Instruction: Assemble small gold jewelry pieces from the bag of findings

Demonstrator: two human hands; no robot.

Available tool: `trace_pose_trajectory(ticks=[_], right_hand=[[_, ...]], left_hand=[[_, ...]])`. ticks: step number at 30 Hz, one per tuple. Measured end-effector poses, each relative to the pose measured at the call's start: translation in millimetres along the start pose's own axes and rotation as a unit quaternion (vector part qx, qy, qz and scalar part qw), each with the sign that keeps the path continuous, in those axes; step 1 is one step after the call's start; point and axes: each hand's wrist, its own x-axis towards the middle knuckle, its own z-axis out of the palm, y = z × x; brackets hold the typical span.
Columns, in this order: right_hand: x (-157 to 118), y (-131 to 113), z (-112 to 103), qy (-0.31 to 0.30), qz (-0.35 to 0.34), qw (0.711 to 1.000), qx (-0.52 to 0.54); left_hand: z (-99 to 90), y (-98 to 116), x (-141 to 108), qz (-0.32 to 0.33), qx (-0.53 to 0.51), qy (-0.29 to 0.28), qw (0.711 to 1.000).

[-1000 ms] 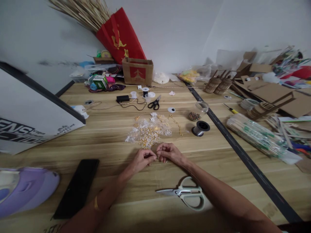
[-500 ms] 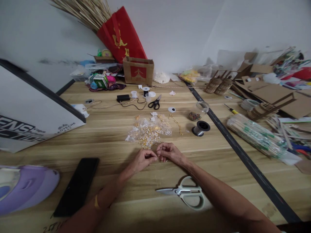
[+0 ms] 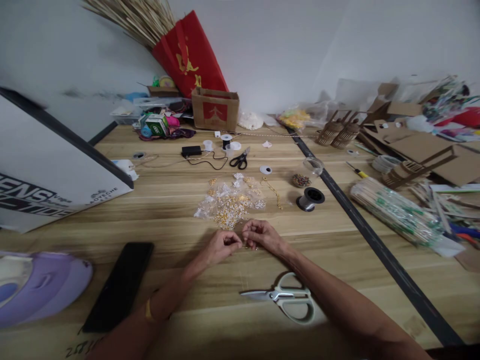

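Fingertip to fingertip, my left hand (image 3: 222, 246) and my right hand (image 3: 263, 236) are pinched closed just above the table. Between them runs a thin strand, too fine to make out well, and its faint tail (image 3: 244, 275) trails down toward me. Tiny gold bits show under my right fingers. Directly beyond my hands lies a heap of gold and clear beads (image 3: 229, 212), partly on small plastic bags. On the near side, scissors with pale handles (image 3: 296, 297) lie with blades pointing left.
A wire spool (image 3: 309, 199), a tub of mixed beads (image 3: 301, 180) and a gold chain (image 3: 273, 191) lie past my right hand. Black scissors (image 3: 240, 159) rest farther back. At left are a black phone (image 3: 119, 287), a purple device (image 3: 56, 287) and a large box (image 3: 56, 170).
My left fingertips have drawn very slightly left, away from the right hand. The view has shifted a little; other things stay in place.
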Motion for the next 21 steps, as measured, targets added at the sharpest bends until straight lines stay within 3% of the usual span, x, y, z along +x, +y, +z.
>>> trace_pose_trajectory(ticks=[21], right_hand=[[2.4,5.5,-2.1,0.018,-0.017,0.999,0.022]], left_hand=[[-2.1,5.9,-2.1,-0.01,-0.04,-0.004,0.999]])
